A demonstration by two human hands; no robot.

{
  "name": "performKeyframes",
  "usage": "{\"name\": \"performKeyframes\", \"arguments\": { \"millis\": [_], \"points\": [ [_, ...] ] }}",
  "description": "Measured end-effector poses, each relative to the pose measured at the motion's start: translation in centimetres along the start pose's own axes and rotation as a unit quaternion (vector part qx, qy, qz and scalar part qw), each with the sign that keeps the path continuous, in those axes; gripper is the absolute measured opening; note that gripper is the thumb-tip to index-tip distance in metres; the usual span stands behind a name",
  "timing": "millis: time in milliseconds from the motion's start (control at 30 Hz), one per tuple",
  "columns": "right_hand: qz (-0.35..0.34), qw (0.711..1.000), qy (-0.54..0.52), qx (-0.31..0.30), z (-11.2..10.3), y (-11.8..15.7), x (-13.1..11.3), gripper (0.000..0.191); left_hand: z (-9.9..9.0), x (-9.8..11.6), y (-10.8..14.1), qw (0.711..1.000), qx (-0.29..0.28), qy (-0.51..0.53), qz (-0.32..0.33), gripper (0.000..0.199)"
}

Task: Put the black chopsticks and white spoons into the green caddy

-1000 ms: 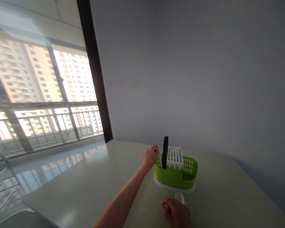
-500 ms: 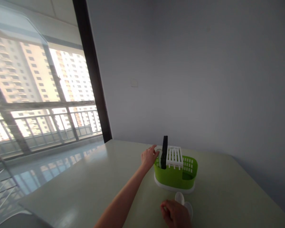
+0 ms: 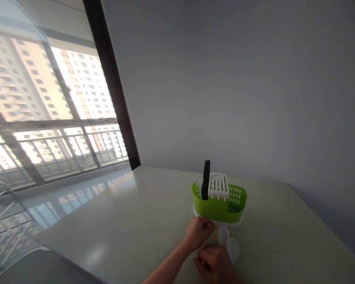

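Observation:
My right hand [image 3: 216, 263] is closed low in the view, with its fingers curled round the hidden handles of white plastic spoons. Two bowls stick out past it: one spoon [image 3: 224, 235] points away from me, and a second spoon [image 3: 233, 250] lies to its right. Just beyond, my left hand [image 3: 198, 233] has its fingers curled in towards the thumb, and nothing shows in them. It is in front of a green utensil basket [image 3: 217, 211] with a white base. Inside the basket's left end stand a whitish spoon [image 3: 199, 182] and black chopsticks [image 3: 206, 179].
A white slotted rack [image 3: 219, 184] sits across the middle of the basket. The pale table [image 3: 142, 213] reaches to a grey wall. At left are a large window [image 3: 56, 98], a metal wire rack [image 3: 6, 228] and a grey chair back [image 3: 41, 268].
My left hand has come away from the basket's left end, down and towards me, near the spoons. A spoon is left standing in the basket. The view has tilted slightly downward.

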State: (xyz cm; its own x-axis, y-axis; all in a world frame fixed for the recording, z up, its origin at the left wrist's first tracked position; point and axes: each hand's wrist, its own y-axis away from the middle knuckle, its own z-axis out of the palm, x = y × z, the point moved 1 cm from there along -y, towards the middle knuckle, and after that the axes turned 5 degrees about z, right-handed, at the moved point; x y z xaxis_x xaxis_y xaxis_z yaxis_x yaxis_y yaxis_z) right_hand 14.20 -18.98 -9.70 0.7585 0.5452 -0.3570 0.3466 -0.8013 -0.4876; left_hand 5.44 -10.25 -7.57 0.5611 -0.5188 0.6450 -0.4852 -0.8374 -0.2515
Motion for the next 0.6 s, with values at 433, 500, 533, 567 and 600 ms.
{"name": "performKeyframes", "arguments": {
  "millis": [433, 500, 533, 567, 600],
  "points": [
    [0.05, 0.998, 0.035, 0.021, -0.2, 0.0, 1.0, 0.027, 1.6, -0.1, -1.5, 0.997, 0.031, 0.005, -0.073, 0.019],
    [0.07, 0.996, 0.038, 0.041, -0.4, -0.1, 1.0, 0.028, 0.2, 0.2, -1.0, 0.996, 0.075, 0.006, -0.057, 0.021],
    [0.08, 0.995, 0.039, 0.053, -0.6, -0.1, 1.0, 0.029, -0.6, 0.5, -0.6, 0.995, 0.092, 0.0, -0.044, 0.022],
    [0.09, 0.993, 0.04, 0.066, -0.8, -0.2, 0.9, 0.03, -1.2, 0.9, -0.2, 0.994, 0.107, -0.008, -0.033, 0.021],
    [0.097, 0.991, 0.04, 0.08, -1.0, -0.2, 0.9, 0.03, -1.8, 1.2, 0.1, 0.992, 0.12, -0.017, -0.023, 0.021]
  ]
}}
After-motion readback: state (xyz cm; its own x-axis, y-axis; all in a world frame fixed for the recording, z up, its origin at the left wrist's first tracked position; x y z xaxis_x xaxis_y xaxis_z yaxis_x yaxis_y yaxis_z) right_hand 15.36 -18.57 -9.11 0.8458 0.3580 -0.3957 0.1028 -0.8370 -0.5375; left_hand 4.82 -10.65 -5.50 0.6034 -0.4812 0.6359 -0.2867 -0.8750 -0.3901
